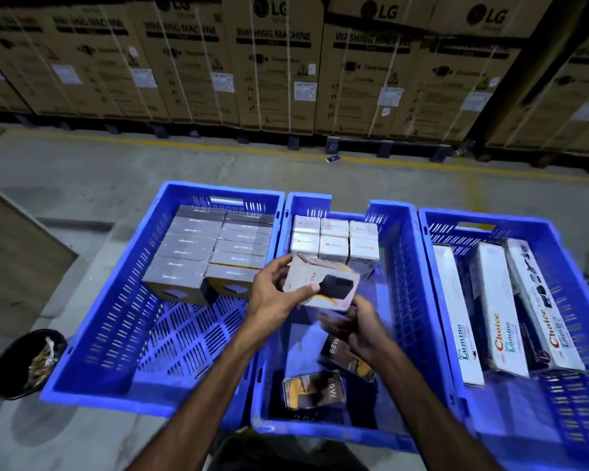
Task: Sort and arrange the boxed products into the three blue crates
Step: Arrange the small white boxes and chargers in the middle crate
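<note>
Standing over: three blue slotted plastic crates set side by side on a grey concrete warehouse floor, with a wall of tall brown cardboard washing-machine cartons behind them.
Left blue crate: holding two neat rows of flat grey boxes packed against its far end; its near half is showing bare slotted floor.
Right blue crate: carrying long white boxes printed "Choice" and "Lumino", lying lengthwise and leaning on one another.
Middle blue crate: holding six small white cube boxes in two rows at the far end, and two loose dark boxes marked "65W" lying askew near the front.
Box in hand: a white box picturing a black charger is hovering tilted above the middle crate, just in front of the white cubes.
Left hand: gripping the box's left end, thumb pressing on top and fingers curling under.
Right hand: blurring with motion below the box's near right corner; fingers look curled towards it, but whether they are pinching it cannot be told.
Black round bin: sitting on the floor left of the crates, with scraps inside.
Step in hand: judging by the pose, the person is checking or turning the box before placing it.
Next move: probably calling for setting it down squarely in the middle crate beside the white cubes, then straightening the loose 65W boxes.
</note>
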Motion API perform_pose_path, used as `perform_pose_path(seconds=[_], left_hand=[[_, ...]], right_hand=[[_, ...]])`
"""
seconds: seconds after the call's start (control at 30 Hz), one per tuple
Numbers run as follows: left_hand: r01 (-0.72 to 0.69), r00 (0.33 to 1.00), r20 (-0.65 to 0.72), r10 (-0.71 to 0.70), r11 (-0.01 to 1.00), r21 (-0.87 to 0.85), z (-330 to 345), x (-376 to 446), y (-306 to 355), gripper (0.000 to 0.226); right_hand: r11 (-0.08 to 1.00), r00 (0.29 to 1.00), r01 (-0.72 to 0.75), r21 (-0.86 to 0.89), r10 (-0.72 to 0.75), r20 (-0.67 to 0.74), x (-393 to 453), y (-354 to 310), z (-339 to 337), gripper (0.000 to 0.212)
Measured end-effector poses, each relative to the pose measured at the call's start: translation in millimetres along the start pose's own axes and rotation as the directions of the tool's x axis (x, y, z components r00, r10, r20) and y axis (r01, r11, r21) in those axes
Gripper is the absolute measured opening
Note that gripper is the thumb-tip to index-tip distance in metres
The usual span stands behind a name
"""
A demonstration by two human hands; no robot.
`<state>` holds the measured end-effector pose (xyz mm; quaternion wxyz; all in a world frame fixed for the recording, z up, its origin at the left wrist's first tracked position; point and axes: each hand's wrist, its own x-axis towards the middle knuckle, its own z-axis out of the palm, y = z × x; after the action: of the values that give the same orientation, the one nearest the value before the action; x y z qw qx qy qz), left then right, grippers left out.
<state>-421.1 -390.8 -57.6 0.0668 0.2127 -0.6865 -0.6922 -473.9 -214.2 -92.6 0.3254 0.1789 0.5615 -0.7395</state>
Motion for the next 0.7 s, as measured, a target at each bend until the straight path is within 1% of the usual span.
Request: perform_pose_path(seconds=[0.03, 0.07, 0.1, 0.13, 0.2, 0.27, 0.3, 0.33, 0.37, 0.47, 0.53, 0.6, 0.63, 0.7], left_hand=[[-0.035, 0.999, -0.005, 0.035, 0.994, 0.101, -1, 1, 1, 0.081], [-0.066, 0.998, 0.009, 0.066, 0.979, 0.191, -1, 1, 3, 0.079], [-0.089, 0.996, 0.034, 0.083, 0.965, 0.246, -1, 1, 4, 0.080], [-0.094, 0.995, 0.059, 0.081, 0.956, 0.277, -2, 1, 4, 0.082], [-0.109, 0.989, 0.126, 0.072, 0.944, 0.311, 0, 1, 5, 0.085], [-0.148, 0.977, 0.198, 0.076, 0.913, 0.379, 2, 1, 5, 0.087], [-0.163, 0.970, 0.231, 0.072, 0.901, 0.403, 4, 2, 4, 0.088], [-0.173, 0.962, 0.264, 0.065, 0.895, 0.411, 7, 2, 4, 0.089], [-0.173, 0.955, 0.291, 0.054, 0.900, 0.400, 9, 2, 4, 0.090], [-0.194, 0.940, 0.336, 0.057, 0.901, 0.389, 11, 5, 5, 0.098], [-0.199, 0.936, 0.349, 0.054, 0.897, 0.395, 12, 6, 7, 0.108], [-0.153, 0.948, 0.318, 0.014, 0.896, 0.417, 11, 8, 4, 0.121], [-0.125, 0.959, 0.285, -0.004, 0.893, 0.433, 11, 10, 0, 0.122], [-0.065, 0.978, 0.204, -0.035, 0.883, 0.464, 13, 12, -11, 0.110]], right_hand=[[0.979, 0.990, 0.070, -0.192, -0.092, -0.111, 4, 5, -7, 0.025], [0.921, 0.963, 0.141, -0.363, -0.213, -0.166, 7, 7, -16, 0.028], [0.853, 0.939, 0.197, -0.484, -0.307, -0.158, 9, 6, -24, 0.037], [0.791, 0.923, 0.251, -0.558, -0.369, -0.108, 8, 3, -31, 0.048], [0.641, 0.899, 0.380, -0.667, -0.425, 0.103, 1, -6, -40, 0.064], [0.418, 0.860, 0.479, -0.772, -0.400, 0.317, -11, -16, -40, 0.074], [0.313, 0.839, 0.516, -0.797, -0.370, 0.398, -15, -20, -38, 0.079], [0.236, 0.823, 0.541, -0.807, -0.344, 0.451, -18, -23, -35, 0.084], [0.199, 0.813, 0.556, -0.807, -0.332, 0.479, -18, -26, -33, 0.087], [0.189, 0.818, 0.542, -0.819, -0.342, 0.462, -13, -32, -29, 0.084], [0.179, 0.827, 0.515, -0.838, -0.360, 0.431, -8, -34, -29, 0.082], [0.205, 0.845, 0.478, -0.854, -0.374, 0.383, -1, -33, -33, 0.075], [0.228, 0.858, 0.452, -0.862, -0.376, 0.350, 4, -32, -35, 0.070], [0.247, 0.876, 0.400, -0.882, -0.386, 0.289, 17, -30, -41, 0.060]])
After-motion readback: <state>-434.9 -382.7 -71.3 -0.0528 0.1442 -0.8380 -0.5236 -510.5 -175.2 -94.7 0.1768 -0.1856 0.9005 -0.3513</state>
